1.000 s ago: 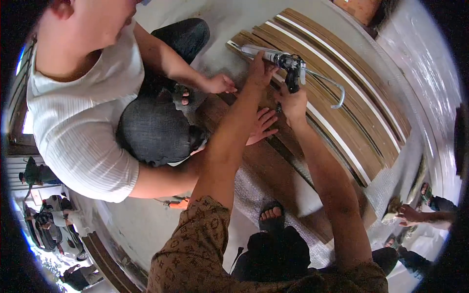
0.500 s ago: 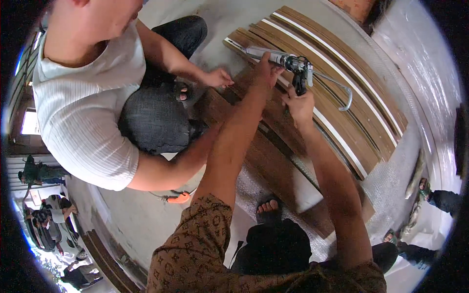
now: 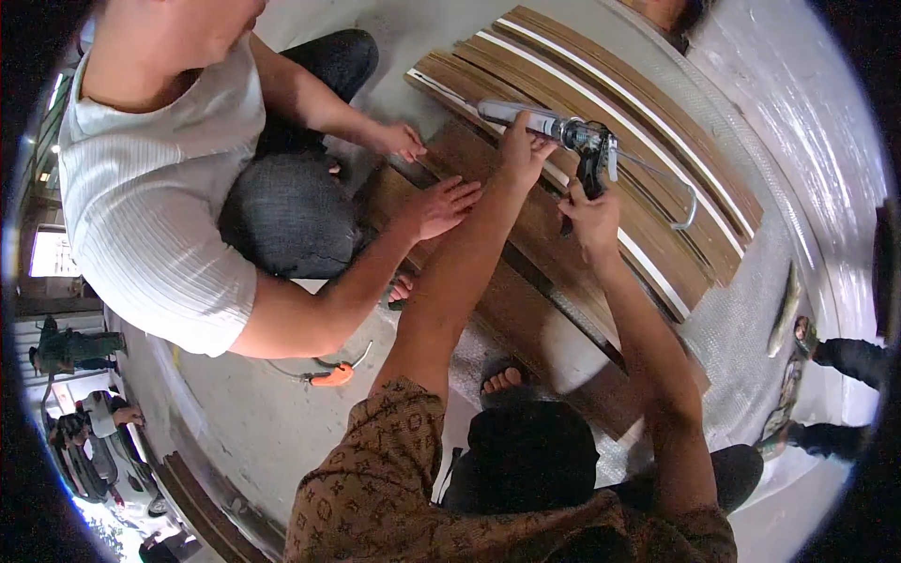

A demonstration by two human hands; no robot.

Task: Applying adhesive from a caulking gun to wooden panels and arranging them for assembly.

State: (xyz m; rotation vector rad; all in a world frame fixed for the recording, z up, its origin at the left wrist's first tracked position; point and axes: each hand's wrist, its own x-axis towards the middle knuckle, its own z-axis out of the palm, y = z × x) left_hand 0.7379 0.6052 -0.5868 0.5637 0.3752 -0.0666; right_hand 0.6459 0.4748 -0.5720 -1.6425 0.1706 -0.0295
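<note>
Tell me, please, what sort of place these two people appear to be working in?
Probably a flooring or carpentry job site, set on a bare concrete floor. Long wooden planks lie in a stack, the left hand and right hand hold a caulking gun over them, and a co-worker's hand steadies a board.

So it's all on a bare grey concrete floor [image 3: 272, 441]. A sheet of silvery bubble underlay [image 3: 741, 310] is spread over it from about 12 round to 4 o'clock, and a stack of brown wood-look planks [image 3: 648, 216] lies on that, running diagonally from 12 toward 4. An orange-handled hand tool [image 3: 330, 375] sits on the concrete around 7 o'clock, well apart from the planks.
</note>
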